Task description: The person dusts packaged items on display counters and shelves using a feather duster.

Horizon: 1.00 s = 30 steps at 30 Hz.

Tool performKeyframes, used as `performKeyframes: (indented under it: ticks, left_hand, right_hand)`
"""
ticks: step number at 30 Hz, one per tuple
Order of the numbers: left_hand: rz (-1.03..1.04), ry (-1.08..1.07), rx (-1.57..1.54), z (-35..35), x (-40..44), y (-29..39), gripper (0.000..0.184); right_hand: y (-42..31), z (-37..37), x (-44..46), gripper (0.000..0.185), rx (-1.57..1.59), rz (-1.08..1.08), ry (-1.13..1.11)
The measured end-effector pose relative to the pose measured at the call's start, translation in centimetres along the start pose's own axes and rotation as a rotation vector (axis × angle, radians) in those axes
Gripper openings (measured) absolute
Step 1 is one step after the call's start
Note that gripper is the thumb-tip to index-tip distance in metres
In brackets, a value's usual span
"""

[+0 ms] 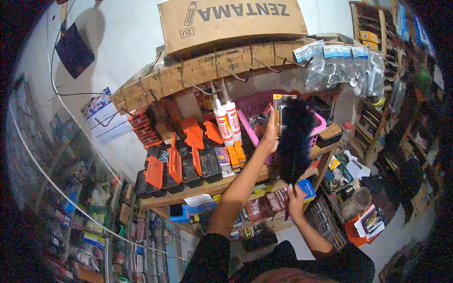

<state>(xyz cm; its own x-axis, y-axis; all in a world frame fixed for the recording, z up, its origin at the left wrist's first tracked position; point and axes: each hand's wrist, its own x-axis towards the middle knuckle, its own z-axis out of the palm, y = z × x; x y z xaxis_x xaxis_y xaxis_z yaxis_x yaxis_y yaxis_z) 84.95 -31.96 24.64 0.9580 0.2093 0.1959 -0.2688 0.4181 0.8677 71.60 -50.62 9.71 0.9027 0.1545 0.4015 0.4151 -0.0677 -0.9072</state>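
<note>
A black fluffy duster (293, 146) stands nearly upright in front of the shelf. My right hand (296, 200) is closed around its lower end, with the handle partly hidden. Left of the duster, my left hand (271, 132) holds a flat yellow-and-black package (284, 107) by its left edge, fingers pointing up. The duster hides the package's right part. Behind both hands is a pink basket (320, 123) with assorted items in it.
Black bins with orange lids (172, 158) and two sealant tubes (227, 123) stand on the wooden shelf (222, 185) at left. Above are metal hooks (233, 74), hanging bags (337, 68) and a cardboard box (231, 23). Pink patterned packs (268, 206) lie below.
</note>
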Motion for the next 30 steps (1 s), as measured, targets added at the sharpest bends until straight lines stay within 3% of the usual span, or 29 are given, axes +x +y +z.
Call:
performKeyframes:
  ticks: [1, 4, 5, 6, 8, 10, 14, 15, 16, 17, 19, 20, 21, 22, 23, 26, 28, 30]
  left_hand:
    - [0.026, 0.034, 0.034, 0.2, -0.3, 0.3, 0.073]
    - [0.026, 0.005, -0.006, 0.7, -0.8, 0.7, 0.073]
    - [0.0, -0.017, -0.044, 1.1, -1.5, 1.1, 0.073]
    - [-0.016, -0.073, -0.106, 1.6, -2.1, 1.6, 0.073]
    - [-0.045, -0.185, -0.23, 2.1, -2.4, 2.3, 0.072]
    - [-0.124, -0.156, -0.228, 2.0, -2.5, 2.4, 0.07]
    - [-0.082, -0.09, -0.163, 3.0, -3.5, 3.3, 0.069]
    - [-0.064, -0.092, -0.138, 2.5, -3.4, 3.1, 0.069]
    - [-0.007, -0.065, -0.105, 1.5, -2.1, 2.0, 0.068]
    - [0.047, -0.037, -0.072, 0.1, 0.0, 0.0, 0.068]
    - [-0.031, -0.092, -0.127, 0.3, -0.2, 0.4, 0.071]
    - [-0.07, -0.118, -0.152, 0.4, -0.3, 0.7, 0.072]
    - [-0.111, -0.182, -0.178, 0.8, -0.8, 1.2, 0.077]
    - [-0.15, -0.246, -0.206, 1.4, -1.8, 1.9, 0.083]
    - [-0.18, -0.169, -0.11, 2.9, -3.9, 3.6, 0.084]
    - [-0.132, -0.181, -0.108, 2.7, -3.5, 3.3, 0.084]
    - [-0.019, -0.016, 0.08, 3.7, -4.4, 3.9, 0.084]
    - [0.021, 0.01, 0.118, 3.7, -4.7, 4.1, 0.078]
  right_hand:
    - [2.9, 1.2, -1.5, 0.034, 0.001, -0.091, 0.069]
    - [5.3, 1.0, -2.0, 0.034, -0.005, -0.039, 0.036]
    - [4.5, 0.3, -1.4, 0.034, -0.003, 0.034, -0.011]
    - [2.4, -0.5, -0.1, 0.033, -0.085, -0.037, 0.024]
    - [2.3, -1.0, 2.5, 0.035, 0.13, 0.005, 0.005]
    - [1.0, -1.8, 3.8, 0.034, 0.177, 0.011, -0.022]
    - [1.5, -2.1, 1.2, 0.032, -0.063, -0.094, -0.034]
    - [2.6, -2.3, -0.3, 0.031, -0.049, 0.032, -0.101]
    - [4.5, -1.5, -1.8, 0.031, -0.126, -0.034, -0.019]
    - [9.1, -0.6, -2.7, 0.031, -0.082, 0.048, 0.003]
    - [10.7, -0.7, -1.9, 0.032, -0.102, 0.037, 0.034]
    - [6.5, -1.6, -0.3, 0.031, -0.166, -0.05, 0.043]
    - [1.6, -2.8, 1.1, 0.03, -0.023, -0.028, -0.051]
    - [0.9, -3.1, 2.4, 0.029, -0.054, -0.009, -0.059]
    - [-0.1, -3.0, 3.8, 0.031, -0.023, -0.084, -0.048]
    - [0.4, -2.2, 4.3, 0.035, 0.009, -0.171, -0.023]
    - [1.1, -1.6, 3.1, 0.034, -0.001, -0.207, 0.007]
    - [1.9, -1.0, -0.4, 0.032, -0.024, -0.256, 0.05]
